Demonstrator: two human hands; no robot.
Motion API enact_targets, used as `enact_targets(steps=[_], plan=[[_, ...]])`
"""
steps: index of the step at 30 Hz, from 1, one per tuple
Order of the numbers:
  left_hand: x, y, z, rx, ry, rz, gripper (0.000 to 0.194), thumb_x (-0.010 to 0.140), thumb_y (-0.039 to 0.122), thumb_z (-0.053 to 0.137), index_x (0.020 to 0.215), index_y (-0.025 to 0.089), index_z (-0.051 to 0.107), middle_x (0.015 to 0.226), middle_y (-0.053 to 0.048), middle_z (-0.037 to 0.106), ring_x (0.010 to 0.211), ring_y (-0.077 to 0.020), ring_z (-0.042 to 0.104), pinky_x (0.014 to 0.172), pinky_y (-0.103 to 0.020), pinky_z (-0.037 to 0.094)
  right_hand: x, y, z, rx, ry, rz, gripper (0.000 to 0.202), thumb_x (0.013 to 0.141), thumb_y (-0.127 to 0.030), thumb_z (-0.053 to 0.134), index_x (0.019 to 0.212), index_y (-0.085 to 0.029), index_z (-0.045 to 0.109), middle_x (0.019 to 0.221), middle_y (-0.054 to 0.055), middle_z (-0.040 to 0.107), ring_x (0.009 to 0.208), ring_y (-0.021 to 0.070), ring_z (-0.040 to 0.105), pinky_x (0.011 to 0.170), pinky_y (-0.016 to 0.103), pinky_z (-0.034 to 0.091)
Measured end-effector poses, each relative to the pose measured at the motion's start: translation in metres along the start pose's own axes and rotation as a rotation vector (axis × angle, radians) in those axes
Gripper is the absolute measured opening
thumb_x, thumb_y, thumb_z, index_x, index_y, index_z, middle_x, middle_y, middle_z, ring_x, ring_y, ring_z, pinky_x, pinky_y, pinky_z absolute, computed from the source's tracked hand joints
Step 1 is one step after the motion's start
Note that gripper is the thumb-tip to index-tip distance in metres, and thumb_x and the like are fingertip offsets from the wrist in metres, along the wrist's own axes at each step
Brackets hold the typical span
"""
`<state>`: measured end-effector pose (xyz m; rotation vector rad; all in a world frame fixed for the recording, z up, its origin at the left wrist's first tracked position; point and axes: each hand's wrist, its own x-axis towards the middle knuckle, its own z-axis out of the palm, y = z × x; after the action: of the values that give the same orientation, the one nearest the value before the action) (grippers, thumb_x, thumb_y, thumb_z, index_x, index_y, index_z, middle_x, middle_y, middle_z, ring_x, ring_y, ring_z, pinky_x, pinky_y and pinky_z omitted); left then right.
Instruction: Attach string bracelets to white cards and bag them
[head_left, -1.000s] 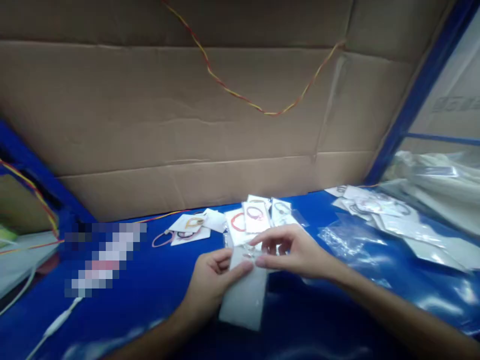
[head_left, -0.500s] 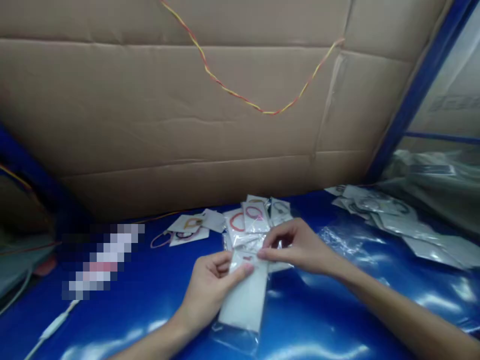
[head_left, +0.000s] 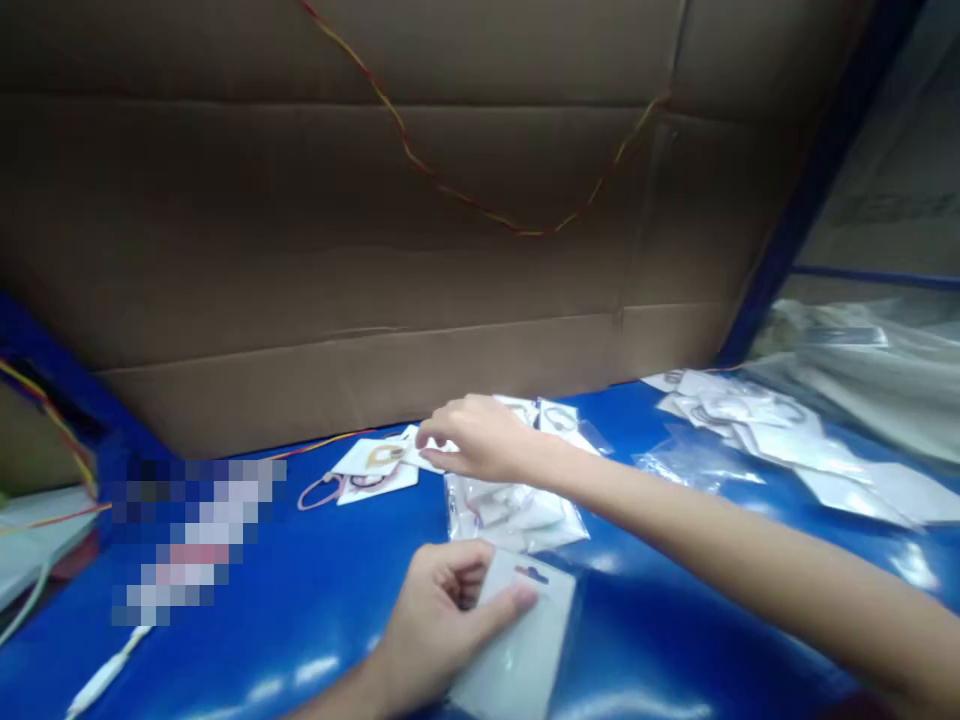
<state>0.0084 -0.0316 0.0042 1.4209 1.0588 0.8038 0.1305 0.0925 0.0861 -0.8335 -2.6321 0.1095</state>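
My left hand (head_left: pixel 450 625) grips a white card (head_left: pixel 517 640) in clear plastic, its thumb lying on the front below the hang hole. My right hand (head_left: pixel 480 438) is stretched across to the back, over the left end of the packet pile, thumb and fingers bent and slightly apart. Its fingertips are at a small white card (head_left: pixel 411 447); whether they touch it is unclear. Beside that lie cards with a yellow band (head_left: pixel 385 456) and a pink hair-tie-like loop (head_left: pixel 321 492). Bagged packets (head_left: pixel 517 515) lie under my right wrist, partly hidden by it.
Flat white cards and packets (head_left: pixel 780 430) lie heaped at the right, with loose clear plastic bags (head_left: pixel 690 465) beside them. A cardboard wall (head_left: pixel 360 250) with a twisted wire (head_left: pixel 525 232) closes off the back. A white cable (head_left: pixel 109 675) runs at the left on the blue surface (head_left: pixel 315 590).
My right hand has left the bagged card and moved left and back to the loose cards. My left hand has brought the bagged card lower and nearer. The picture has darkened at the top.
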Motion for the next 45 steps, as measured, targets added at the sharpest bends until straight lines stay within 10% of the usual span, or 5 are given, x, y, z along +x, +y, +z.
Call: enact_targets(steps=[7,16,24,32,45], plan=[[0.001,-0.006,-0.004,0.011,-0.008,-0.006,0.040,0.073,0.048,0.079,0.080,0.010,0.075,0.075,-0.009,0.071,0.064,-0.0172,0.061,0.057,-0.022,0.046,0.098,-0.002,0.045,0.005,-0.244,-0.049,0.028,0.077,-0.014,0.069,0.104,-0.019,0.071,0.112,0.009,0.072,0.105,0.0197,0.068,0.102,0.037,0.050],[0.003,-0.003,-0.003,-0.047,-0.024,-0.027,0.042,0.073,0.048,0.080,0.079,0.007,0.071,0.079,-0.011,0.073,0.066,-0.0152,0.063,0.057,-0.019,0.044,0.110,0.001,0.037,0.054,-0.265,-0.005,0.022,0.065,-0.005,0.073,0.085,-0.012,0.075,0.093,0.007,0.075,0.085,0.0134,0.068,0.082,0.020,0.049],[0.005,-0.003,-0.005,-0.140,0.017,0.016,0.037,0.076,0.043,0.080,0.089,0.010,0.074,0.089,-0.011,0.076,0.076,-0.0179,0.069,0.065,-0.020,0.052,0.047,0.006,-0.024,0.346,-0.085,-0.099,0.027,0.081,-0.032,0.065,0.097,-0.012,0.075,0.083,0.001,0.072,0.070,0.0015,0.058,0.065,0.009,0.040],[0.004,0.002,0.000,-0.231,0.029,0.025,0.037,0.076,0.041,0.081,0.091,0.009,0.070,0.084,-0.010,0.076,0.069,-0.0168,0.069,0.059,-0.019,0.050,-0.073,0.014,-0.027,0.976,0.113,0.300,0.047,0.064,-0.041,0.085,0.095,-0.010,0.067,0.073,0.002,0.069,0.063,0.0044,0.063,0.056,0.010,0.047],[0.001,0.010,0.008,-0.262,0.131,0.070,0.055,0.079,0.039,0.079,0.116,0.017,0.046,0.073,-0.005,0.073,0.057,-0.0142,0.067,0.051,-0.015,0.046,-0.109,0.027,-0.011,1.190,-0.198,0.446,0.059,0.070,-0.045,0.080,0.118,-0.013,0.069,0.075,0.003,0.072,0.049,0.0015,0.054,0.045,0.010,0.044]])
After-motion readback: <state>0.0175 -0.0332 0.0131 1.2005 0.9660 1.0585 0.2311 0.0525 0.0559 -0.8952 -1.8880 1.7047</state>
